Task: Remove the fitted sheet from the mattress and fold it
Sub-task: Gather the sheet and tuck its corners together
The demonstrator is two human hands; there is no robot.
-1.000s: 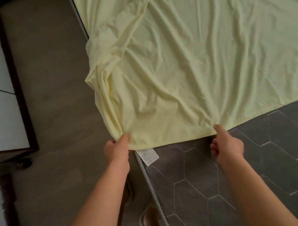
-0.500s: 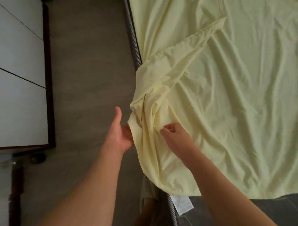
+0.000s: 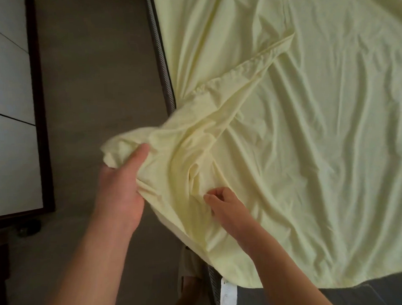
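Fingers of the left hand (image 3: 119, 189) are buried under a bunched corner of the pale yellow fitted sheet (image 3: 286, 138), with the thumb laid along the top of the cloth, so the hand grips that wad and holds it out past the side of the bed, over the floor (image 3: 97, 76). Its forearm reaches up from the lower left, bare to the elbow. The right hand (image 3: 227, 208) sits just beside it on the bed side, knuckles up, fingertips curled in and pinching a fold of the same sheet; its forearm comes in from the bottom right and lies across the cloth.

From the two hands the sheet fans out in long creases over the top of the mattress (image 3: 371, 294), whose dark grey surface is bared along the near edge at the bottom right. A gathered, elasticated hem runs diagonally across the cloth above the hands. The mattress's corded edge piping (image 3: 163, 69) shows along the left side.

A white label (image 3: 228, 295) hangs at the near corner of the mattress; its print is too small to read. Off to the left stands a pale cabinet (image 3: 9, 113) with a dark frame.
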